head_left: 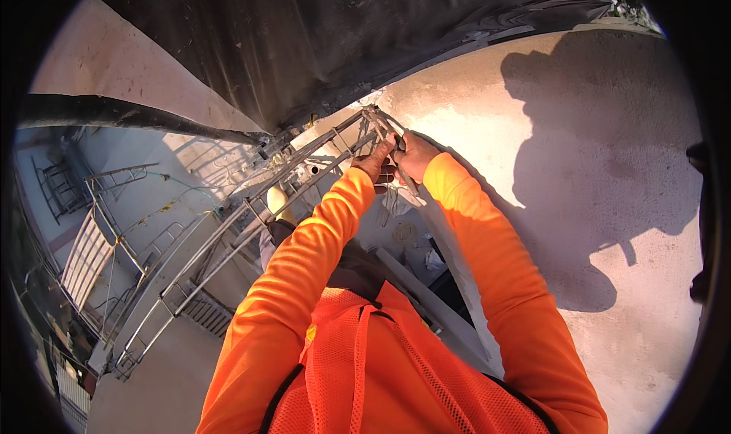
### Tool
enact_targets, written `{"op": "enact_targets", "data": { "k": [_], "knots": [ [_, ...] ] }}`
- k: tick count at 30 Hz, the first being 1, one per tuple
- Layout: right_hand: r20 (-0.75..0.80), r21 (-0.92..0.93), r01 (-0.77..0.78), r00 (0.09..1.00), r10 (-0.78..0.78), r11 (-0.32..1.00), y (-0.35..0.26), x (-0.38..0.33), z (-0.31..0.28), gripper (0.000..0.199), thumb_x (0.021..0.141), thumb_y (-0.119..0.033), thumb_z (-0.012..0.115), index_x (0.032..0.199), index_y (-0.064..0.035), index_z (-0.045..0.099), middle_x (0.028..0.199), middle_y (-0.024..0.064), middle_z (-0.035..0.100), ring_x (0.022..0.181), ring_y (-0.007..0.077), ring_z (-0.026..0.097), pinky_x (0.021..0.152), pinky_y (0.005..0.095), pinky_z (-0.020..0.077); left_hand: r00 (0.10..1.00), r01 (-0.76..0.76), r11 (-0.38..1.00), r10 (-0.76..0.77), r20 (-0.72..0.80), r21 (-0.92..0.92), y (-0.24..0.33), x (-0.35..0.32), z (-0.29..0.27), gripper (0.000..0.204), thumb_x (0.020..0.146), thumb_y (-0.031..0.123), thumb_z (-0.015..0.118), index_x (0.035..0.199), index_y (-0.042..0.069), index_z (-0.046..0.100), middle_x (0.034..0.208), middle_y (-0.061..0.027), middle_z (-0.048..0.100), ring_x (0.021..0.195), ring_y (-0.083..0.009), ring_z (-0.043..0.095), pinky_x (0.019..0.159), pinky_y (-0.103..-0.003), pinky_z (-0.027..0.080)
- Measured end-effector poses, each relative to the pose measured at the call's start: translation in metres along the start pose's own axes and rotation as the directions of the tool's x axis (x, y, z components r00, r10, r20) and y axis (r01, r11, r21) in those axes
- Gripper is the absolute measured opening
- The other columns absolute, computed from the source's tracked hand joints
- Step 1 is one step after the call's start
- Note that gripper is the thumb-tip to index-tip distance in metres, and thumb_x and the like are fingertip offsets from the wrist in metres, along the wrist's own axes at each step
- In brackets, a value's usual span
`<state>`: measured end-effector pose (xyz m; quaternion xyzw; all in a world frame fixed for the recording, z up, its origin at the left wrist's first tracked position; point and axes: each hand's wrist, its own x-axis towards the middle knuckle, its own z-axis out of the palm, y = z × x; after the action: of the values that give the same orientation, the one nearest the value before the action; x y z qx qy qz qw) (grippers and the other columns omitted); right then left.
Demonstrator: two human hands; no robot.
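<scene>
A ladder-like steel frame (255,219) with long thin bars slants from the lower left up to the wall. At its upper end a pale cord (384,126), perhaps rope or a strap, is wound about the bars, and a loose length hangs below my hands. My left hand (373,164) is closed at the cord, its lower fingers partly curled. Right against it, my right hand (415,158) is closed too, gripping the cord with a small dark piece by its thumb. The exact grip is partly hidden between the hands.
A rough plastered wall (472,106) with my shadow stands to the right. Black sheeting (320,38) hangs ahead, and a dark pipe (137,114) crosses at left. Far below are a slatted metal platform (90,255), a thin green line (183,183) and a lower floor.
</scene>
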<state>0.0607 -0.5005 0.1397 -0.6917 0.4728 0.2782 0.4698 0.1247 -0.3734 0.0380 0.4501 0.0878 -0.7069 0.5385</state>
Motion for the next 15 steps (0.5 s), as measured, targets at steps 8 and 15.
{"op": "enact_targets", "data": {
  "k": [8, 15],
  "knots": [
    [0.265, 0.470, -0.221, 0.959, 0.102, 0.854, -0.008, -0.026, 0.008, 0.036, 0.099, -0.030, 0.056, 0.122, -0.0013, 0.057, 0.101, 0.0201, 0.070, 0.090, 0.0321, 0.072, 0.078, 0.0455, 0.0604, 0.983, 0.015, 0.946, 0.046, 0.178, -0.325, 0.017, 0.038, -0.002, 0.036, 0.098, 0.042, 0.071, 0.098, 0.006, 0.069, 0.083, -0.0085, 0.072, 0.063, -0.0218, 0.064, 0.057, -0.039, 0.054],
    [-0.384, -0.715, -0.315, 0.923, 0.026, 0.624, -0.020, -0.050, 0.048, 0.084, 0.085, -0.037, 0.074, 0.148, 0.0031, 0.037, 0.134, 0.0200, 0.062, 0.117, 0.0327, 0.066, 0.100, 0.0397, 0.0541, 0.935, 0.157, 0.934, -0.035, -0.353, 0.322, 0.043, 0.050, 0.038, 0.044, 0.092, 0.039, 0.073, 0.108, -0.001, 0.074, 0.110, -0.0176, 0.075, 0.092, -0.0310, 0.073, 0.081, -0.043, 0.058]
  ]
}}
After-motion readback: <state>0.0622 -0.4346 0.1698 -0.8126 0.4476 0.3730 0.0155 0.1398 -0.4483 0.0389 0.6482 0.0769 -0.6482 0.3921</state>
